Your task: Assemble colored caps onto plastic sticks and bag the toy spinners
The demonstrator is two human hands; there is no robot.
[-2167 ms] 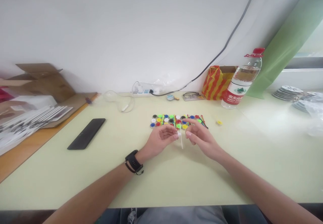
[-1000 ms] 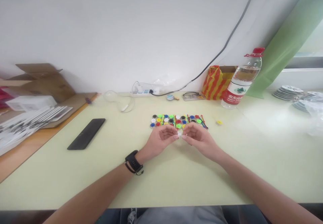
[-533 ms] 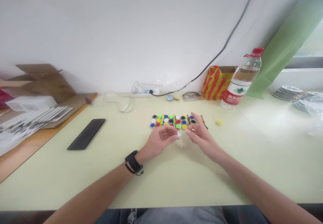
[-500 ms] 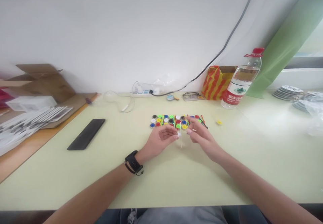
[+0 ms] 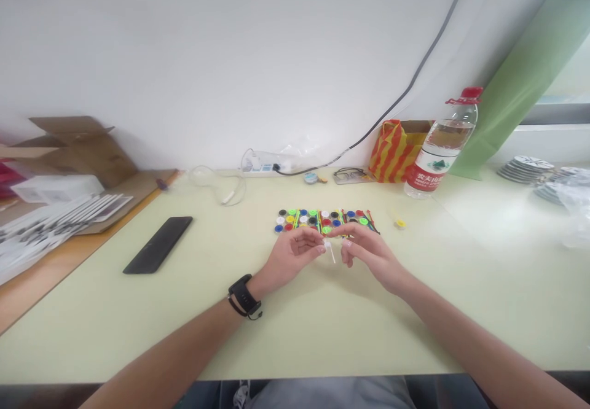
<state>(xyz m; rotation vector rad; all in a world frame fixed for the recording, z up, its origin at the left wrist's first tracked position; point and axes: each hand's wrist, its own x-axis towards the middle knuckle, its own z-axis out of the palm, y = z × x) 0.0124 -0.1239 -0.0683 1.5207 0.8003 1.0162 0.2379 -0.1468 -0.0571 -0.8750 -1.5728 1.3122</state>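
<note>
My left hand [image 5: 294,254], with a black watch on its wrist, pinches a small white piece with a thin white strip [image 5: 329,250] hanging down from it. My right hand [image 5: 369,253] is just right of that piece, fingers curled, thumb and forefinger close to the strip; whether they touch it I cannot tell. Behind both hands lies a block of several coloured round caps and coloured strips [image 5: 322,220] on the pale green table [image 5: 322,329]. A single yellow cap [image 5: 401,223] lies apart to the right.
A black phone [image 5: 158,244] lies at the left. Cardboard and stacked papers [image 5: 55,218] fill the far left. A water bottle [image 5: 440,148], a striped bag [image 5: 391,151], a power strip with cables [image 5: 265,163] and stacked discs [image 5: 525,169] stand along the back.
My right hand closed in on the white piece, opened away with fingers raised, and now curls back beside it. The strip now hangs slanted. My left hand has stayed put.
</note>
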